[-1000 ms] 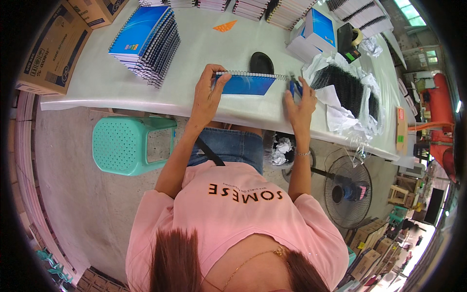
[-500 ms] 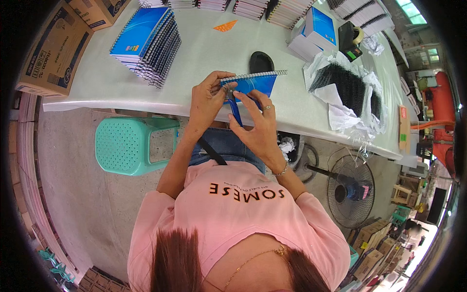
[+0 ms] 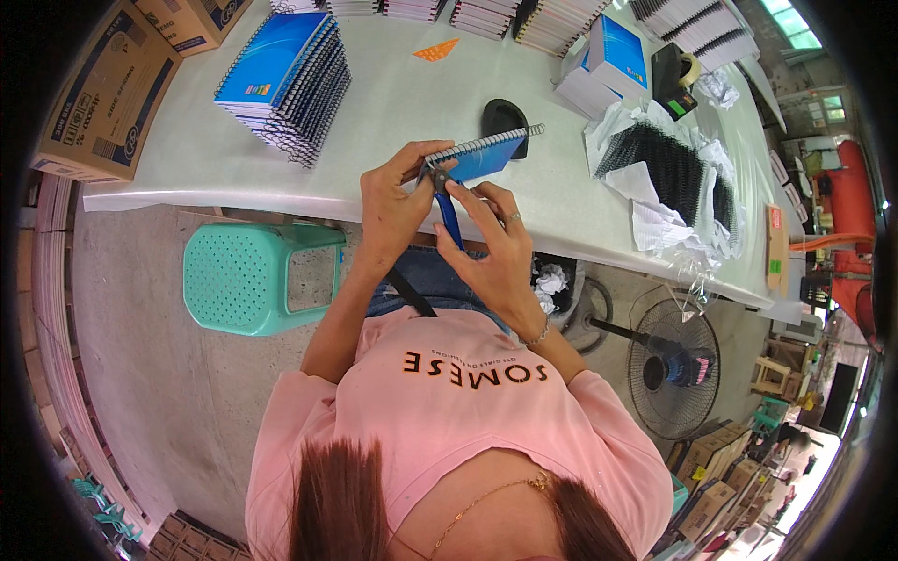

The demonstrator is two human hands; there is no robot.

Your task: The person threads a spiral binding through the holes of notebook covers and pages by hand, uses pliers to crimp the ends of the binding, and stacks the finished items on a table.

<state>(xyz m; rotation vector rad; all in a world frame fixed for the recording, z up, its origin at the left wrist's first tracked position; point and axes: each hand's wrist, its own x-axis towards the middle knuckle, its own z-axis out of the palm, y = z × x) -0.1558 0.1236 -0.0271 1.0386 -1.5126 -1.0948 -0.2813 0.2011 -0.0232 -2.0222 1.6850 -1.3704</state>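
A blue spiral notebook [image 3: 482, 161] is tilted up over the table's front edge, its wire coil along the top. My left hand [image 3: 398, 192] is closed on the notebook's left end, fingers by the coil. In my right hand [image 3: 494, 234] is a pair of blue-handled pliers [image 3: 448, 210], with the jaws against the coil's left end. Whether the jaws are closed on the wire is too small to tell. The coil's right end sticks out past the cover. Behind the notebook lies a black oval object [image 3: 505, 120].
A stack of blue spiral notebooks [image 3: 281, 79] stands at the left by cardboard boxes [image 3: 108, 93]. On the right lie black coils [image 3: 659, 173] in crumpled paper, a tape dispenser [image 3: 673, 79] and more notebooks [image 3: 617, 61]. Below are a green stool [image 3: 238, 279] and a fan [image 3: 673, 369].
The notebook has tilted, its right end shifting slightly up and left. My left hand has moved a little left, and the pliers stay at the coil's left end.
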